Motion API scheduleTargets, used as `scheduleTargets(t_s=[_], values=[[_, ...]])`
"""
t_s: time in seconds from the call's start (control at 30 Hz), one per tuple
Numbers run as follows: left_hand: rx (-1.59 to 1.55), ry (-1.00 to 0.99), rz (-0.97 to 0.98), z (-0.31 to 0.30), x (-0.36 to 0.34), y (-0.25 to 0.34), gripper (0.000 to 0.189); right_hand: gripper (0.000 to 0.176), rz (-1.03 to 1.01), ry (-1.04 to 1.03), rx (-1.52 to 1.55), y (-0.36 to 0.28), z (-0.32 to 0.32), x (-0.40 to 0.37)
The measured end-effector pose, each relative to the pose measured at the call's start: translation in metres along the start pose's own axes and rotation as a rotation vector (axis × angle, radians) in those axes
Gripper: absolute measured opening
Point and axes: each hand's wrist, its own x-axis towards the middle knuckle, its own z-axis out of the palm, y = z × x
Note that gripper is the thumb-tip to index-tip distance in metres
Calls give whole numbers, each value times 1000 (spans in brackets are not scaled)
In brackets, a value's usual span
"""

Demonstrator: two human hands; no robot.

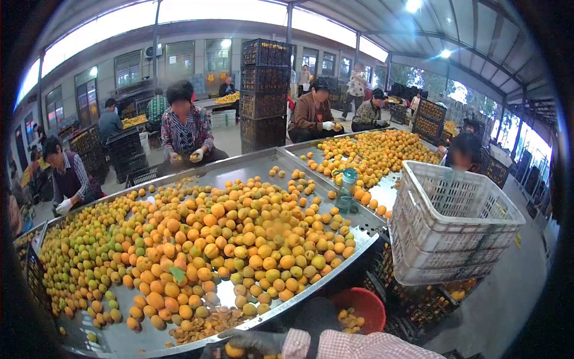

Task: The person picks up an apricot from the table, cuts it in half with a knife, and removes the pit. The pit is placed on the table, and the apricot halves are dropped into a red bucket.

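Observation:
At the bottom edge my right hand (261, 342), in a dark glove, reaches in from the right below a pink checked sleeve (365, 346). Its fingers are partly cut off by the frame and look closed around an apricot (234, 350). My left hand does not show clearly; only a dark patch lies left of that apricot. Just beyond, a metal sorting table (122, 338) carries a broad heap of orange and green apricots (239, 233). Near its front rim lies a small pile of brownish flattened pieces (206, 323), perhaps pits or halves.
A red bucket (369, 305) with some apricots stands right of my sleeve. White plastic crates (454, 239) are stacked on black crates at the right. A teal bottle (347, 188) stands on the table's far right edge. Several people sit around the tables; tall black crates (263, 90) rise behind.

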Motion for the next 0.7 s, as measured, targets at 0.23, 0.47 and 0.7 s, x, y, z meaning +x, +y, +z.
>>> scheduleTargets(t_s=[0.23,0.47,0.7], values=[[131,-28,29,6,-11,1,18,14,-545,274,-588,58,-5,-23],[238,-56,45,15,-26,0,23,35,-513,61,-322,47,7,-54],[-1035,-772,-138,-35,-37,60,42,52,-171,-146,-373,43,-33,-67]])
